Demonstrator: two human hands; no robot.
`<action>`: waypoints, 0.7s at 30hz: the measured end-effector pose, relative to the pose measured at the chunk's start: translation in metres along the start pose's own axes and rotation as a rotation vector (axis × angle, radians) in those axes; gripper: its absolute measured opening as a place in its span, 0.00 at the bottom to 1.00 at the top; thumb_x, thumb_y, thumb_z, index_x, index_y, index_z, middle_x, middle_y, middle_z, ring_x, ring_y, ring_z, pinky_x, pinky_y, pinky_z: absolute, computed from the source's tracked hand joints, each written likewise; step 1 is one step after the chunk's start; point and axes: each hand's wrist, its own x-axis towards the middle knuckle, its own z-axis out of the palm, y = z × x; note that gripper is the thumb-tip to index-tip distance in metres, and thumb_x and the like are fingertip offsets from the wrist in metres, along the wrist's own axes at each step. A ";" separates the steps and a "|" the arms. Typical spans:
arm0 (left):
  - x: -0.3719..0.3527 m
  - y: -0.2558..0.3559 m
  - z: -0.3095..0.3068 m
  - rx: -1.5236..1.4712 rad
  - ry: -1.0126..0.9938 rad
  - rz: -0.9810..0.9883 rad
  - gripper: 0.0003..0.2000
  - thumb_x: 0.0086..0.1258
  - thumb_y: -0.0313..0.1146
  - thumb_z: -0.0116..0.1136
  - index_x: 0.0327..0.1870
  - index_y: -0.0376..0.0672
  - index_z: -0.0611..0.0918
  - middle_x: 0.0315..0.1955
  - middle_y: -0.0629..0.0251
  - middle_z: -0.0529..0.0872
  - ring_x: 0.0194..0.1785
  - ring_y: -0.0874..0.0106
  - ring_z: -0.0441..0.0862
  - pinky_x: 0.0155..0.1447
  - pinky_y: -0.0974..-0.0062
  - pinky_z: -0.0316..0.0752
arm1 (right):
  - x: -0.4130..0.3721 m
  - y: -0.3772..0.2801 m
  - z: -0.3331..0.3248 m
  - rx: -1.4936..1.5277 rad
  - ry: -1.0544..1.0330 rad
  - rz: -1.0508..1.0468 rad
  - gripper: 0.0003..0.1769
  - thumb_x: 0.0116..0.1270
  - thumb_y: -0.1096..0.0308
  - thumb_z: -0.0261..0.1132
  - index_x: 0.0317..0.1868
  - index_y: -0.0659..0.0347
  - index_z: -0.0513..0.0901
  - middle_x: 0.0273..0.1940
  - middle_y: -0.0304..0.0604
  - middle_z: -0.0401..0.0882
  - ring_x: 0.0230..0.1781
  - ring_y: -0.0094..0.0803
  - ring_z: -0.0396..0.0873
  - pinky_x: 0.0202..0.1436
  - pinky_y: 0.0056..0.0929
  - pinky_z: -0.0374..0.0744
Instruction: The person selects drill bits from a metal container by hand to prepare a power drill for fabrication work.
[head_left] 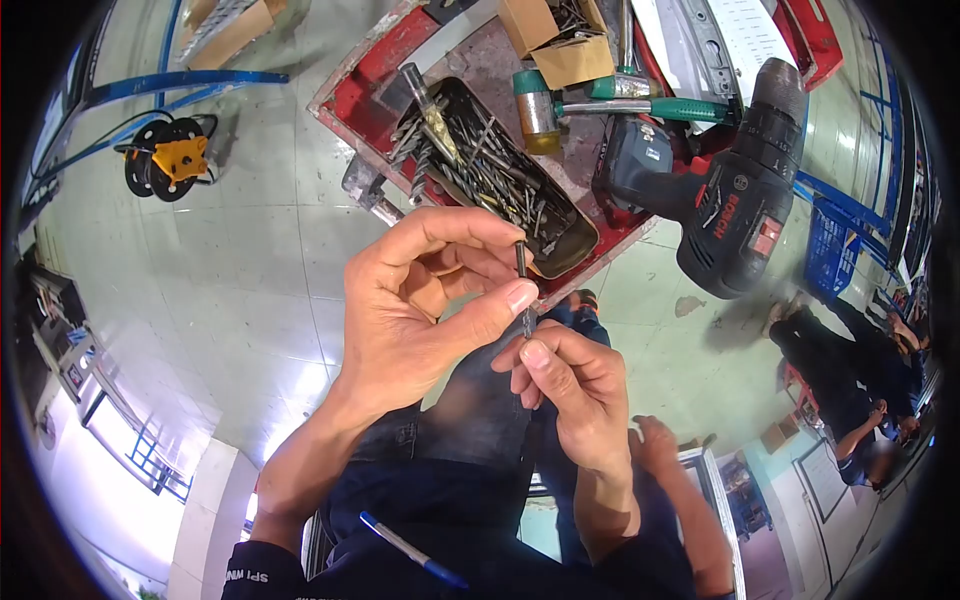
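Observation:
A thin dark drill bit [522, 262] stands nearly upright between my two hands. My left hand [420, 310] pinches it by its upper part, with the index fingertip at the top end and the thumb lower down. My right hand [575, 385] grips its lower end between thumb and fingers, which hide the tip. Just beyond my fingers, a metal tin [575, 245] full of loose drill bits [490, 165] sits on the red cart [340, 100]. A larger metal rod [425, 115] lies across the bits.
A Bosch cordless drill [735, 205] rests at the cart's right side. Behind the tin are a green-and-yellow mallet [537, 110], a hammer [650, 107] and a cardboard box [560, 40]. A cable reel [175, 158] stands on the floor at left. Another person's arm [690, 500] is close at my right.

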 end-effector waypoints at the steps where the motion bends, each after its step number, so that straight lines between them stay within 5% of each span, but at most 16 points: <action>1: 0.000 0.001 0.000 0.002 0.003 0.001 0.18 0.64 0.14 0.68 0.55 0.34 0.80 0.46 0.61 0.84 0.48 0.78 0.81 0.54 0.76 0.80 | 0.001 0.000 0.001 0.003 -0.003 -0.007 0.17 0.80 0.62 0.61 0.42 0.68 0.87 0.32 0.39 0.80 0.27 0.18 0.73 0.31 0.19 0.71; 8: 0.002 0.002 0.007 -0.072 0.070 0.013 0.18 0.66 0.17 0.67 0.57 0.34 0.80 0.44 0.62 0.85 0.46 0.77 0.81 0.53 0.76 0.80 | 0.002 0.002 0.002 -0.020 0.011 -0.028 0.14 0.79 0.64 0.62 0.42 0.68 0.87 0.31 0.38 0.79 0.27 0.19 0.72 0.32 0.20 0.72; 11: -0.010 -0.003 -0.010 0.156 0.019 -0.025 0.15 0.67 0.18 0.66 0.55 0.34 0.82 0.43 0.61 0.85 0.45 0.76 0.82 0.52 0.75 0.81 | 0.000 0.015 0.000 -0.141 0.053 -0.071 0.11 0.77 0.67 0.65 0.42 0.68 0.87 0.31 0.39 0.79 0.27 0.20 0.73 0.32 0.22 0.72; 15: -0.034 -0.019 -0.024 0.091 0.165 -0.138 0.11 0.70 0.17 0.65 0.52 0.30 0.85 0.42 0.61 0.86 0.45 0.75 0.86 0.51 0.76 0.84 | -0.007 0.036 -0.003 -0.208 0.155 -0.064 0.09 0.74 0.68 0.68 0.43 0.67 0.87 0.31 0.40 0.81 0.28 0.22 0.75 0.32 0.23 0.72; 21: -0.067 -0.028 -0.043 0.130 -0.017 -0.409 0.08 0.72 0.19 0.63 0.50 0.28 0.86 0.43 0.58 0.87 0.44 0.72 0.87 0.51 0.75 0.84 | -0.006 0.040 -0.012 -0.291 0.206 -0.082 0.07 0.72 0.70 0.69 0.44 0.67 0.87 0.33 0.41 0.82 0.30 0.24 0.78 0.34 0.24 0.76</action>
